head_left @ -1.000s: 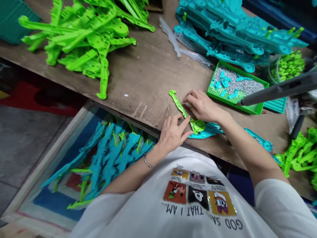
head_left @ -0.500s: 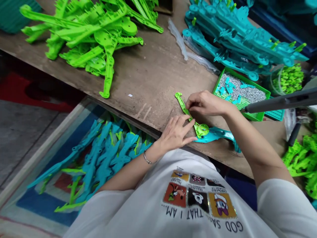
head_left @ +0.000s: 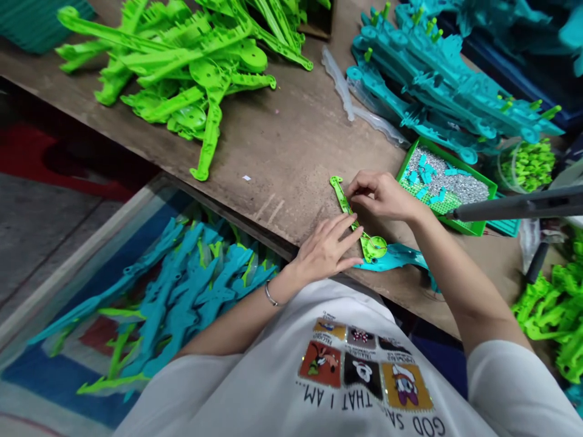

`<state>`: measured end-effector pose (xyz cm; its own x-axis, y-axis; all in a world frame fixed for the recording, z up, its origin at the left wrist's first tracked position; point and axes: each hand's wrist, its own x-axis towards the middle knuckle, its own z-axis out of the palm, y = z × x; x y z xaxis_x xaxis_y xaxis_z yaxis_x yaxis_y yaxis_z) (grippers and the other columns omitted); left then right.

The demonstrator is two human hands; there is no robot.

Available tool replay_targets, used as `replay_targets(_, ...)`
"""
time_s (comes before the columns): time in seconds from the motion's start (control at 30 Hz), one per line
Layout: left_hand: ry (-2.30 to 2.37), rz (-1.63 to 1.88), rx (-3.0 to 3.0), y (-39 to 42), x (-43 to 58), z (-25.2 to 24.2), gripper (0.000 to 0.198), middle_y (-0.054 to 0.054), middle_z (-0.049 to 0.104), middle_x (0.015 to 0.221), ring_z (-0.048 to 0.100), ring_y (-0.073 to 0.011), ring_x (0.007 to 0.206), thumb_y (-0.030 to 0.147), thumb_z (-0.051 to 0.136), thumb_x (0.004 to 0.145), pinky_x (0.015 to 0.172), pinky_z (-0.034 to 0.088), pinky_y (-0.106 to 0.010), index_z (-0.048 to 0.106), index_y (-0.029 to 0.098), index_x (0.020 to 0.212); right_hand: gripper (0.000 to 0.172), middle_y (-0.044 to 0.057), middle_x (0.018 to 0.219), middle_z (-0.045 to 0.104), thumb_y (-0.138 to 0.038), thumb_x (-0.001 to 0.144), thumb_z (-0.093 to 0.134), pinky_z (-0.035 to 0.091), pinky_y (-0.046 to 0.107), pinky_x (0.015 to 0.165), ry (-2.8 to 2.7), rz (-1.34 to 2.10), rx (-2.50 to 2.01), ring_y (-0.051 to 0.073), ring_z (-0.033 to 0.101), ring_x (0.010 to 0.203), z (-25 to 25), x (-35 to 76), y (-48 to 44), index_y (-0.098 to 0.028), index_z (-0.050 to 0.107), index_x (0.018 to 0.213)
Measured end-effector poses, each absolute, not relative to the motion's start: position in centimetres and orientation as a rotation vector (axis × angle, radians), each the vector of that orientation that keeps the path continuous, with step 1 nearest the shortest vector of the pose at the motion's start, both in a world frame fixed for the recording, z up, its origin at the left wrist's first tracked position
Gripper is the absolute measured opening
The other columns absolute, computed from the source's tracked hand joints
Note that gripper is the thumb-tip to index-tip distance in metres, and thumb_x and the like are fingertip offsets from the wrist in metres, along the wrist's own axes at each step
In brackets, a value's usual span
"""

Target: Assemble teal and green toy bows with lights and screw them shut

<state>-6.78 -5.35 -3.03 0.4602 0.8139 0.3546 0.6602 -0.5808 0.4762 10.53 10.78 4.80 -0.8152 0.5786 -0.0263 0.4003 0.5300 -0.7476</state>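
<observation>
A light-green plastic part with a round disc and a long arm lies near the table's front edge, joined to or resting on a teal plastic piece. A thin wire seems to run along the green arm. My left hand rests with fingers spread over that arm, its thumb by the teal piece. Beside the arm's upper part, my right hand is closed with its fingertips pinched; whatever is between them is too small to make out.
A green tray of screws and small teal pieces stands right of my hands. Green parts are piled left, teal parts at the back. A dark rod-shaped tool juts in from the right. A bin below holds teal assemblies.
The view has shifted slightly. My right hand stays pinched beside the green arm, and my left hand keeps its place on the part.
</observation>
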Motion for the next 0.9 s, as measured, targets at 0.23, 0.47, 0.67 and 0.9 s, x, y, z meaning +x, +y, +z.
replay_targets(0.23, 1.24, 0.819, 2.418, -5.3, -6.7, -3.1, 0.067, -0.026, 0.045, 0.159, 0.044, -0.0395, 0.15, 0.059, 0.059, 0.098, 0.114, 0.046, -0.058, 0.054, 0.013, 0.147, 0.019, 0.005, 0.093, 0.074, -0.015, 0.085, 0.059, 0.05, 0.029, 0.08, -2.536, 1.144, -0.857, 0.017, 0.067, 0.084, 4.6, 9.8, 10.3, -0.016, 0.074, 0.096)
replay_targets(0.47, 1.278, 0.815, 2.352, -5.5, -6.8, -3.4, 0.066, -0.025, 0.048, 0.155, 0.041, -0.0402, 0.151, 0.058, 0.062, 0.097, 0.116, 0.045, -0.061, 0.055, 0.018, 0.148, 0.014, 0.004, 0.089, 0.077, -0.016, 0.084, 0.062, 0.05, 0.027, 0.075, -2.513, 1.199, -0.91, 0.015, 0.067, 0.076, 4.7, 9.3, 10.2, -0.017, 0.074, 0.092)
replay_targets(0.67, 1.255, 0.812, 2.371, -5.4, -6.8, -3.2, 0.066, -0.027, 0.044, 0.158, 0.035, -0.041, 0.155, 0.056, 0.062, 0.098, 0.118, 0.042, -0.063, 0.053, 0.016, 0.149, 0.017, 0.004, 0.09, 0.078, -0.014, 0.083, 0.062, 0.049, 0.027, 0.075, -2.512, 1.151, -0.926, 0.014, 0.067, 0.075, 4.4, 9.6, 10.2, -0.016, 0.075, 0.093)
replay_targets(0.9, 1.242, 0.8, 2.403, -5.3, -6.7, -3.2, 0.065, -0.03, 0.044, 0.156, 0.034, -0.0429, 0.155, 0.054, 0.061, 0.098, 0.118, 0.042, -0.063, 0.052, 0.013, 0.148, 0.025, 0.004, 0.095, 0.079, -0.01, 0.081, 0.058, 0.051, 0.028, 0.079, -2.52, 1.187, -0.941, 0.016, 0.07, 0.082, 4.7, 9.5, 10.2, -0.017, 0.075, 0.098)
